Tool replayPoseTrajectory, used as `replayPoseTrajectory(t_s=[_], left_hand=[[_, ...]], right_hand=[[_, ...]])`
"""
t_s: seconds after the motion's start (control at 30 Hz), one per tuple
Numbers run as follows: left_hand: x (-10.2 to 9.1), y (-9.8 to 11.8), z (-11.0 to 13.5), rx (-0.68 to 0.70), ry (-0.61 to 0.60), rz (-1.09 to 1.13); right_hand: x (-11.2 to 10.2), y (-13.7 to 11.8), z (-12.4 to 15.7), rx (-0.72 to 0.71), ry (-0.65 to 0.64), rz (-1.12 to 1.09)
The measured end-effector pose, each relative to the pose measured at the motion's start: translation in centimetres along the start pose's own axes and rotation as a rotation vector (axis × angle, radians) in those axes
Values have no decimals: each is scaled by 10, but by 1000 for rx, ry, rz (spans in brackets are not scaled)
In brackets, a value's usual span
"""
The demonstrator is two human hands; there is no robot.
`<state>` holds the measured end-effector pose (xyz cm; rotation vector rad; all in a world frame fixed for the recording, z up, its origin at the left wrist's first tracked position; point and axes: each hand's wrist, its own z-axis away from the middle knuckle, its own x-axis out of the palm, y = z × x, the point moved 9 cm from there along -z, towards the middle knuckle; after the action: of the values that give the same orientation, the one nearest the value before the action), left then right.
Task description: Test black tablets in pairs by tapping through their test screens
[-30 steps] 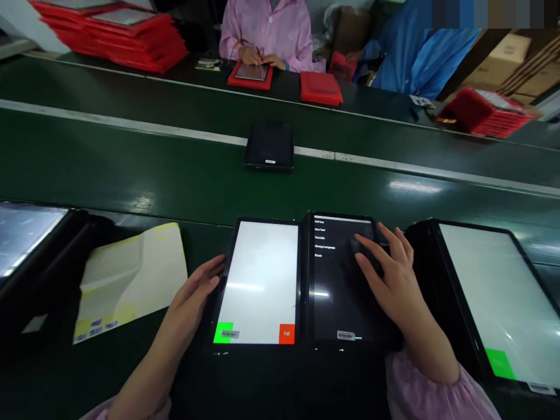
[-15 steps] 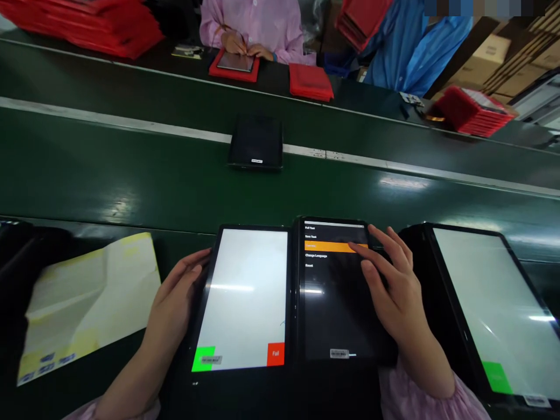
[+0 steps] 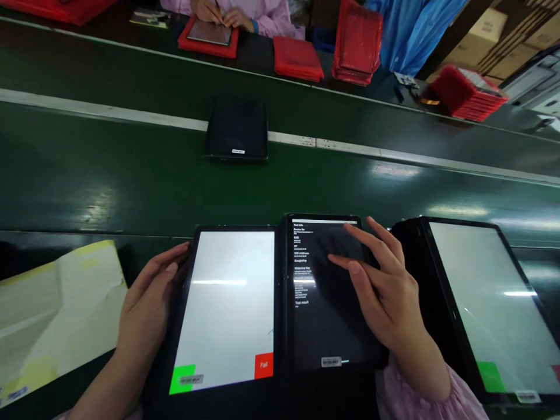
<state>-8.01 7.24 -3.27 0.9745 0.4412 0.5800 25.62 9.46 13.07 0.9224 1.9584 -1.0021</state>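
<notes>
The left hand (image 3: 146, 306) lies along the left edge of a white-screened tablet (image 3: 225, 303), its fingers straight and close together; whether they grip the edge I cannot tell; that tablet shows a green square and a red "Fail" square in its lower corners; just to its right on the near side of the green bench (image 3: 153, 192) lies a dark-screened tablet (image 3: 324, 332) headed "Test Info"; the right hand (image 3: 389, 291) is spread wide above its right half, fingertip contact unclear; further right lies another white-screened device (image 3: 485, 297); a creased paper sheet (image 3: 65, 303) lies left of the left hand; across the bench, a co-worker's hands (image 3: 223, 14) are at a tablet on red wrapping (image 3: 227, 51).
</notes>
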Motion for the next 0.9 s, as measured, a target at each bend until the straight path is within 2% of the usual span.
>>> replayPoseTrajectory(t_s=[0.17,0.33,0.47,0.9], left_hand=[[-4,3,0,64,5,-122],[-4,7,0,149,-8,-168],[-3,5,-3,182,-32,-179],[-4,9,-2,209,-56,-217]], right_hand=[[0,-7,0,-34,-17,-13],[18,-37,2,-174,-256,-119],[27,-47,7,-181,-390,-167],[26,-55,11,-189,-428,-165]])
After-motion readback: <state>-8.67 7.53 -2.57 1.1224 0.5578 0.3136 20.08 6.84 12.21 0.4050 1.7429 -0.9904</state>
